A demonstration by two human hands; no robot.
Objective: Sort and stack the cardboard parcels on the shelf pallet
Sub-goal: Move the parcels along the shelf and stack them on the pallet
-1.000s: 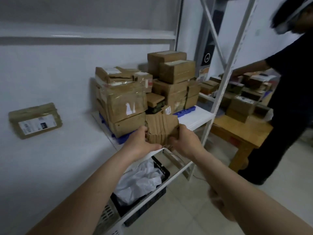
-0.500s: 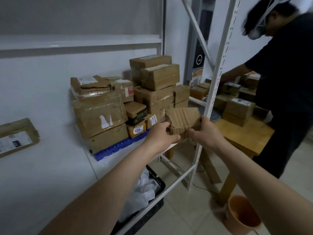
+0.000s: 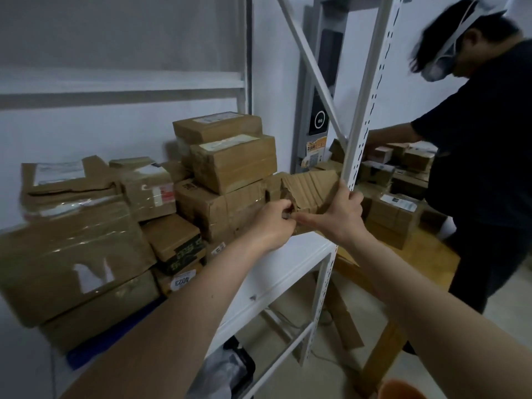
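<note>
Cardboard parcel (image 3: 309,188), ribbed and tape-wrapped, is held by 2 hands at the right edge of the stack (image 3: 230,168) on the shelf pallet (image 3: 109,338): the left hand (image 3: 272,218) pinches its lower corner, the right hand (image 3: 339,211) grips its side. Placement appears underway; a level seat against neighbouring boxes is called for next.

Matt brown cardboard parcels (image 3: 233,165) are seen (several under glossy tape); the shelf upright (image 3: 364,116) appears painted metal; the table (image 3: 426,254) looks wooden.
</note>
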